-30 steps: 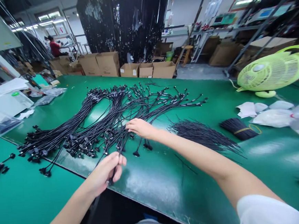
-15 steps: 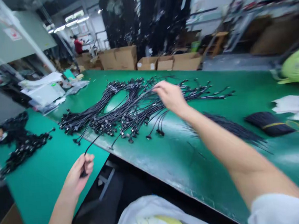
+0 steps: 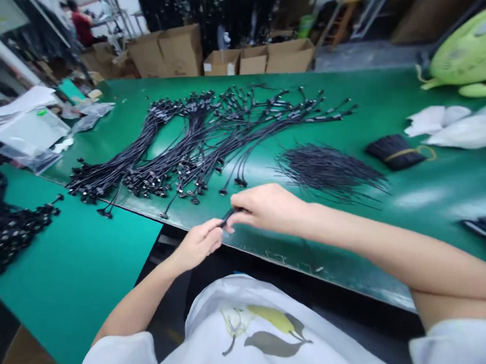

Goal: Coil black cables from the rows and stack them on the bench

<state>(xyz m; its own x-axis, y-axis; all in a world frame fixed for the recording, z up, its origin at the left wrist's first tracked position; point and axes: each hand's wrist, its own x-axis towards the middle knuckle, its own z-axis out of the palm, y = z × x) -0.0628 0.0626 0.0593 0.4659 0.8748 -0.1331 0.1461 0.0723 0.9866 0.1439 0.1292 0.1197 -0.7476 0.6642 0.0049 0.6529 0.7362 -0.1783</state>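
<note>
My left hand (image 3: 199,244) and my right hand (image 3: 265,207) meet at the near edge of the green table (image 3: 380,216). Both are closed in a pinch on one short black cable (image 3: 229,215) held between them. Just beyond my hands a large spread of black cables with connectors (image 3: 197,140) lies on the table. To its right is a fan of thin black ties (image 3: 330,169), and further right a tied black bundle (image 3: 394,152).
A second green table (image 3: 77,268) at the left carries another black cable heap (image 3: 6,228). White bags (image 3: 452,123) and a lime fan (image 3: 468,55) stand at the right. Cardboard boxes (image 3: 220,57) line the far edge. A person in red (image 3: 81,23) works far back.
My right hand came back from the cable pile to the near table edge. My left hand rose to meet it, and both now pinch the same cable. The camera tilted down.
</note>
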